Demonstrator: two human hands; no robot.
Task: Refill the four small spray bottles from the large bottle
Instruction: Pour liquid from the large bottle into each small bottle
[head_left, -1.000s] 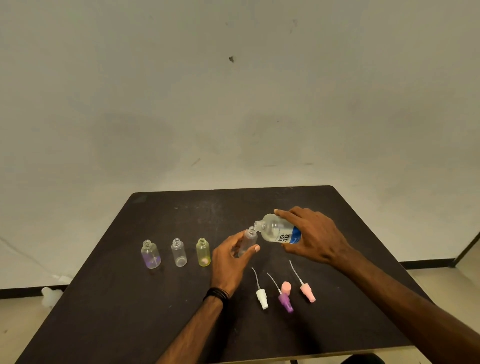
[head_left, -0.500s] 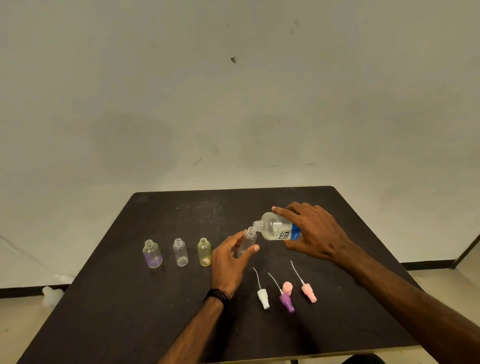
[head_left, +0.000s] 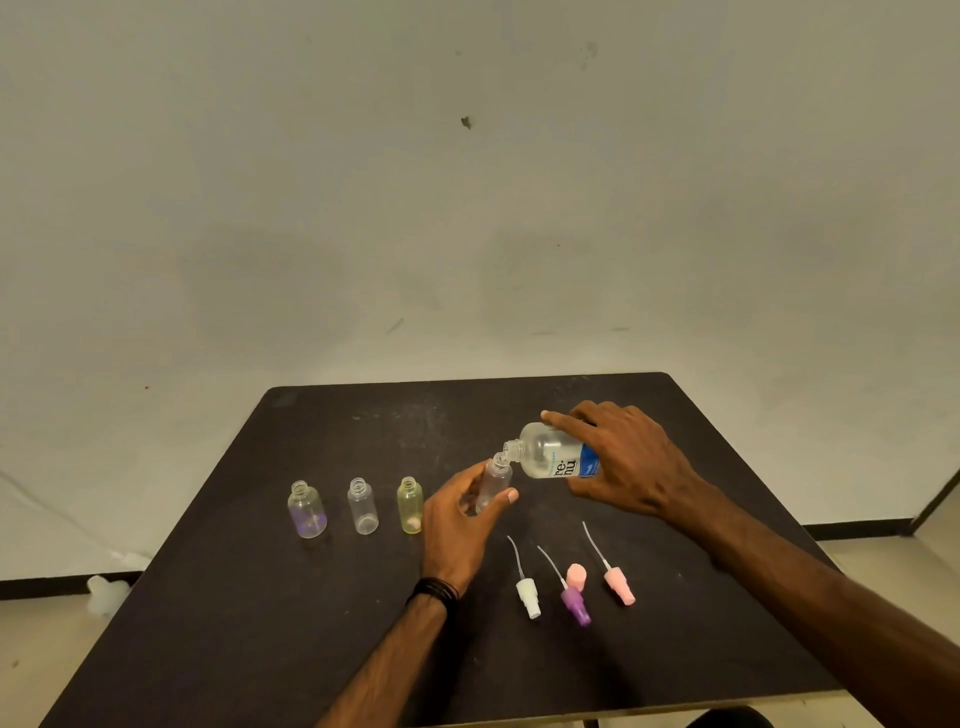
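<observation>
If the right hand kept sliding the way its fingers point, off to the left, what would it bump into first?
Probably the small bottle held by the left hand: the right hand tips the large bottle with its neck at that bottle's mouth. Depth is hard to judge from one view.

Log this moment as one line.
step: pouring | right hand: large bottle tilted | left hand: small bottle | three small bottles uncapped

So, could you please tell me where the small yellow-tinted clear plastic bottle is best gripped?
Pinch the small yellow-tinted clear plastic bottle around its straight cylindrical body, below the threaded neck, coming from the near side. It stands upright and uncapped, so gripping the body keeps the mouth clear, though the left hand crowds its right.
</observation>
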